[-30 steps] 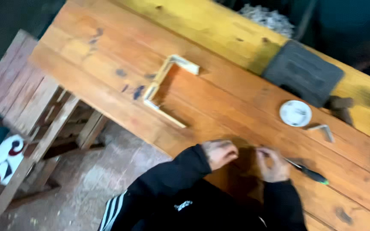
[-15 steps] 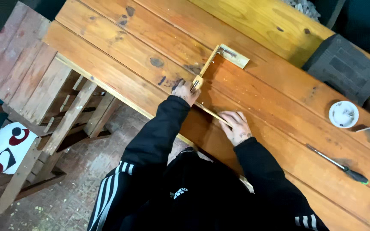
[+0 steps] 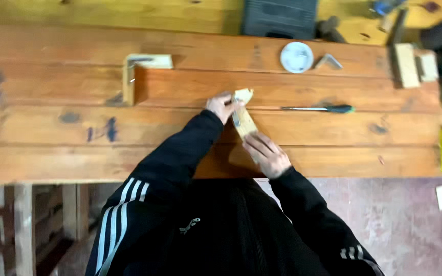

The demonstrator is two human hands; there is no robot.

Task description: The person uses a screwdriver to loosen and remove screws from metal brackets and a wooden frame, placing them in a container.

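Note:
A short pale wooden strip (image 3: 244, 122) lies slanted on the orange-brown wooden workbench (image 3: 52, 128). My left hand (image 3: 222, 106) grips its far end, which is lifted slightly, and my right hand (image 3: 267, 153) presses down on its near end. Both sleeves are black, the left one with white stripes. To the left, an L-shaped piece of joined wooden strips (image 3: 129, 76) rests on the bench, apart from both hands.
A screwdriver with a dark green handle (image 3: 318, 108) lies just right of my left hand. Behind it are a round white lid (image 3: 296, 56), a metal corner bracket (image 3: 328, 61), a dark case (image 3: 280, 18) and wooden blocks (image 3: 410, 64). The bench's front edge is by my body.
Half a second ago both hands were on the joined wooden frame. Now they hold a separate short strip to its right, near the screwdriver. The view has swung round.

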